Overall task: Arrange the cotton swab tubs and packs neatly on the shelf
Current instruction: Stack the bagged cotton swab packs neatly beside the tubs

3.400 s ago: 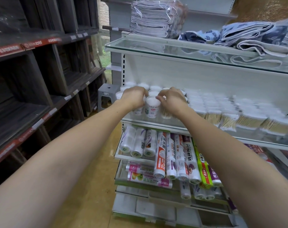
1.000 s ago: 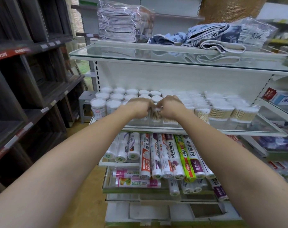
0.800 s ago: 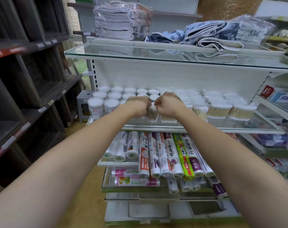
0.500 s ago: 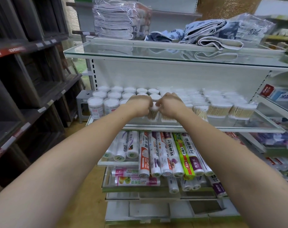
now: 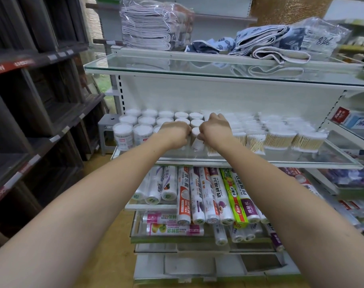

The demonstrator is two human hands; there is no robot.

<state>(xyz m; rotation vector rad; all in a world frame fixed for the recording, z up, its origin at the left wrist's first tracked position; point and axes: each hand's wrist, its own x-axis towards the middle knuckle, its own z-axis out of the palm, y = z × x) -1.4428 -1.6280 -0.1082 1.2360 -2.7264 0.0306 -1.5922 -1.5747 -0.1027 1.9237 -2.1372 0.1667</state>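
1. Nearest the camera, two bare forearms reached forward over the lower shelf of plastic-wrap rolls (image 5: 210,196), which lay side by side below the glass shelf (image 5: 260,162).
2. The left hand (image 5: 173,135) and right hand (image 5: 215,129) were close together at the front of the glass shelf, fingers curled round one cotton swab tub (image 5: 196,139) — it stood tilted between them.
3. Left of the hands, further white-lidded tubs (image 5: 123,136) stood upright in rows running to the back panel.
4. Right of the hands, clear swab packs (image 5: 279,139) with wooden sticks sat in rows on the same shelf.
5. Farthest up, the top glass shelf (image 5: 156,69) carried bagged folded cloths (image 5: 154,28) — and loose blue patterned ones (image 5: 266,40) beside them.
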